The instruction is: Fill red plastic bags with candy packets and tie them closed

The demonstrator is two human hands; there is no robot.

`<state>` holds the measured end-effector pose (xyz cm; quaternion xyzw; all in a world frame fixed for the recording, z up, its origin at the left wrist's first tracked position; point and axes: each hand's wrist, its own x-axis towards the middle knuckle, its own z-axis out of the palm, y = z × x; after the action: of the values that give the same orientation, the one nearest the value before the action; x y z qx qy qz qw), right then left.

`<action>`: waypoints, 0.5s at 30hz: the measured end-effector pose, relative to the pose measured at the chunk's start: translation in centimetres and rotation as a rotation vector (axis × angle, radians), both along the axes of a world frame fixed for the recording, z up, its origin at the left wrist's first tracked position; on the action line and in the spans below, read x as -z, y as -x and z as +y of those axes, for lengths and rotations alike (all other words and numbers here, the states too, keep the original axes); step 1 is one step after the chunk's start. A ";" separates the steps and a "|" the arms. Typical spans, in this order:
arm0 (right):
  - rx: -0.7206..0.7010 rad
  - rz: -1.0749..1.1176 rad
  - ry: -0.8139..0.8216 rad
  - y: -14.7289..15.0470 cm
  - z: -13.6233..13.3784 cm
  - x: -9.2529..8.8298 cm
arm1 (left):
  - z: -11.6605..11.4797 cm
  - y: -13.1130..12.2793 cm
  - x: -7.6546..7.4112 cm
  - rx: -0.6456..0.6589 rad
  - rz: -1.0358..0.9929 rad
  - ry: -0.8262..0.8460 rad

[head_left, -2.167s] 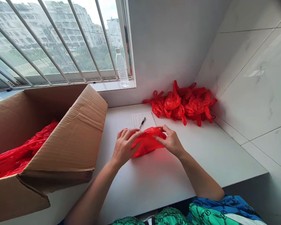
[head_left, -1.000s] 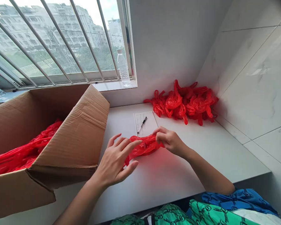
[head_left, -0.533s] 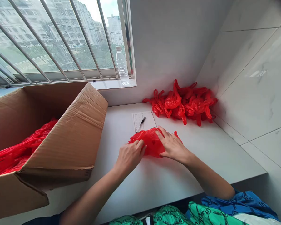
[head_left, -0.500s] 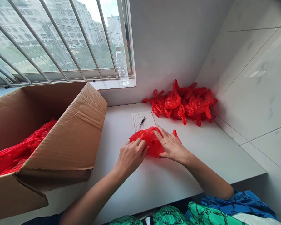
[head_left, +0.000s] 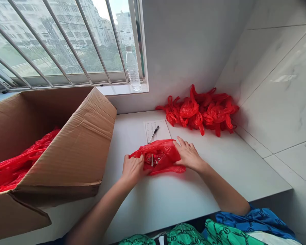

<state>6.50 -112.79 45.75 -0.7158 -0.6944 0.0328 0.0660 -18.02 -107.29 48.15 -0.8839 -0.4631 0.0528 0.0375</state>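
A red plastic bag (head_left: 161, 157) lies flattened on the white counter (head_left: 168, 197), with a small printed packet showing through it. My left hand (head_left: 133, 168) is closed and pinches the bag's left end. My right hand (head_left: 189, 155) lies with fingers stretched out on the bag's right side and presses it down. Both hands are in the middle of the counter, just in front of a sheet of paper (head_left: 156, 129) with a black pen (head_left: 153, 134) on it.
A large open cardboard box (head_left: 73, 149) with more red bags (head_left: 17, 163) stands at the left. A heap of tied red bags (head_left: 201, 110) lies in the back right corner against the tiled wall. A clear water bottle (head_left: 132, 69) stands on the window sill.
The bag has been spread wider and flatter. My left hand moved left and closed on the bag's left end. My right hand stays flat on the right side.
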 end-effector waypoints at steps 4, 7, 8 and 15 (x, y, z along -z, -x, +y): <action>-0.132 0.244 0.170 -2.5 -0.4 -0.7 | -0.2 1.3 -1.1 0.056 -0.060 0.051; -0.114 0.330 -0.134 -2.5 -1.0 -2.5 | -0.4 1.4 -2.2 0.132 -0.157 -0.091; -0.086 0.343 -0.302 -1.9 -1.2 -3.2 | -0.3 1.3 -2.5 0.149 -0.184 -0.139; -0.401 0.185 -0.457 4.0 -0.7 -2.9 | 1.4 -2.0 -1.5 0.322 -0.232 -0.104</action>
<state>2.49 -113.52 48.69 -0.5253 -0.8021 -0.0468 0.2803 -16.05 -105.90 49.65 -0.9436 -0.3190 -0.0798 0.0375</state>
